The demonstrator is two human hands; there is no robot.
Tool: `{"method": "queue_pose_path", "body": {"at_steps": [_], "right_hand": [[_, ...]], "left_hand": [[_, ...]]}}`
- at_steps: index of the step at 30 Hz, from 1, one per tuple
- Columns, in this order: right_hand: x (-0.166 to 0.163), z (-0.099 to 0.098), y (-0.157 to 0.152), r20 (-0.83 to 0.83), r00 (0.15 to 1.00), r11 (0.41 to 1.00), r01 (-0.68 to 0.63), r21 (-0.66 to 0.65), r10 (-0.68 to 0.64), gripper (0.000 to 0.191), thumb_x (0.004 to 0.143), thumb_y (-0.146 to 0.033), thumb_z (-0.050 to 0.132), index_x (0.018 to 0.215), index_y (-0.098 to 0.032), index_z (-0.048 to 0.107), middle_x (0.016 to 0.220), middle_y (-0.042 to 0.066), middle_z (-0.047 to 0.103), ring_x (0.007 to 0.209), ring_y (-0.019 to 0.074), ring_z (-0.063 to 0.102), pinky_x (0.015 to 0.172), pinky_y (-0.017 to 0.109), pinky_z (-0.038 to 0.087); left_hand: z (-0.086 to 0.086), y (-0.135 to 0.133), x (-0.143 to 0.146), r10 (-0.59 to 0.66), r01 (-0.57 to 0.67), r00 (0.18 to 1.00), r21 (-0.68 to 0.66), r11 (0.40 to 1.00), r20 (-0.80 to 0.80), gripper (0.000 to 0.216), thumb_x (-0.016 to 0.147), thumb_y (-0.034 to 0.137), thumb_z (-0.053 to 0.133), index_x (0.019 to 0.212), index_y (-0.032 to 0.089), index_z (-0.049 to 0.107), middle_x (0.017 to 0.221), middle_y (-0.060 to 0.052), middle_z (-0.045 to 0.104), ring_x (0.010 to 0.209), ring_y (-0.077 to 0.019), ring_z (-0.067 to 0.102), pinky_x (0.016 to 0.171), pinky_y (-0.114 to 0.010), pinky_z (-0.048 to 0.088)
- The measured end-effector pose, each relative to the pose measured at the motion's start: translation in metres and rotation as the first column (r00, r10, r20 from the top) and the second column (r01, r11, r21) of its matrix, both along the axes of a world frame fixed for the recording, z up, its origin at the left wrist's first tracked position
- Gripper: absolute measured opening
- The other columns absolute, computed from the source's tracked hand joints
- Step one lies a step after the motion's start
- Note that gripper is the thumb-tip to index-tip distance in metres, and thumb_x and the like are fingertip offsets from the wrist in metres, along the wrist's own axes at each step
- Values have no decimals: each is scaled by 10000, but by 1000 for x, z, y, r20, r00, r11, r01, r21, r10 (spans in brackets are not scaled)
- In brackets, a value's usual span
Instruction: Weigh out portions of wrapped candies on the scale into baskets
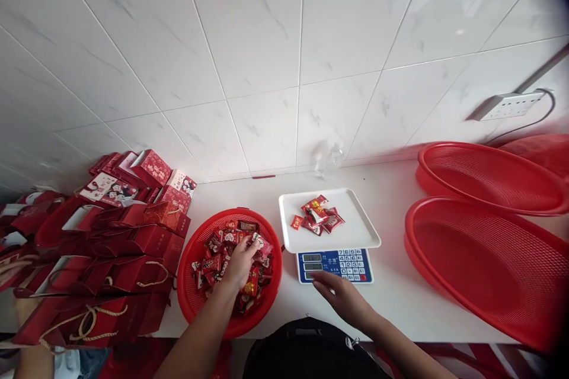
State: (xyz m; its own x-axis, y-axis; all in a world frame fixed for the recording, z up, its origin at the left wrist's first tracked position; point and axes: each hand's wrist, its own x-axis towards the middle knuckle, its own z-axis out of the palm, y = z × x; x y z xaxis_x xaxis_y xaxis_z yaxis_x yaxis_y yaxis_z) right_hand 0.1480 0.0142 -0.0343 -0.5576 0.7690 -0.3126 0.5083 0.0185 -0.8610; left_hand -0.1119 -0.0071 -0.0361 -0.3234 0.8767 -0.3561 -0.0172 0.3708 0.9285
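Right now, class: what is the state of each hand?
Left hand: closed on wrapped candies in the red basket.
Right hand: open, empty, fingers by the scale keypad.

Two large empty red plastic mesh baskets (489, 266) overlap at the right; red paper gift bags with rope handles (102, 249) pile at the left; a white power strip (507, 105) hangs on the tiled wall.

My hands at the candy basket and the scale

My left hand (240, 260) digs into wrapped candies (222, 249) in the round red basket (189, 299), fingers curled on some. My right hand (342, 299) hovers palm-down, loosely spread, just before the scale's keypad (351, 263); a few candies (317, 216) lie on its white tray (355, 231).
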Motion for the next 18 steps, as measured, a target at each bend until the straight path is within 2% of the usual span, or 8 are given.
{"method": "queue_pose_path", "body": {"at_steps": [1,3,6,9,13,16,18], "right_hand": [[-7,7,2,-55,998,999,17,-43,-19,433,811,-533,439,1080,-238,608,986,62,684,886,224,625,778,333,485],[-18,16,7,-183,981,990,37,-133,-61,483,797,-577,449,1082,-212,587,944,60,680,851,209,621,751,329,484],[-24,17,12,-297,948,976,52,-210,-115,434,785,-585,479,889,-178,587,787,35,666,727,165,602,667,294,468],[-18,11,11,-272,949,968,95,-232,-158,364,771,-542,534,708,-184,520,648,1,626,618,129,557,591,260,425],[-9,5,3,-225,961,954,95,-286,-163,305,756,-473,571,668,-193,489,619,-5,632,594,127,554,563,249,401],[-7,5,1,-193,963,953,132,-271,-188,289,745,-449,575,641,-196,479,603,-4,636,581,129,554,554,250,393],[-8,7,3,-167,962,953,171,-251,-216,289,748,-444,561,628,-197,471,581,-7,625,558,128,547,536,249,382]], "left_hand": [[5,-1,14,-3,-3,986,34,999,167,325,752,426,601,976,195,549,930,-45,664,833,-152,624,769,-283,486],[14,-3,42,-67,49,933,58,997,355,313,682,411,683,857,186,552,827,-14,649,757,-132,616,749,-283,487],[20,-6,71,-197,203,882,32,979,429,299,677,401,689,822,179,550,816,-15,646,716,-129,618,721,-282,478],[17,-7,83,-281,298,893,7,955,351,284,704,424,652,816,182,552,794,-7,635,707,-129,609,690,-267,460],[10,-7,84,-379,382,920,-9,924,102,271,702,429,630,661,175,544,636,22,557,622,-109,527,594,-230,410],[7,-6,87,-345,345,938,-15,938,-4,272,683,417,631,599,180,527,575,35,511,575,-100,470,575,-229,383],[5,-4,91,-295,295,955,-19,955,-6,290,676,443,626,595,185,520,558,40,495,560,-99,451,564,-230,372]]}}
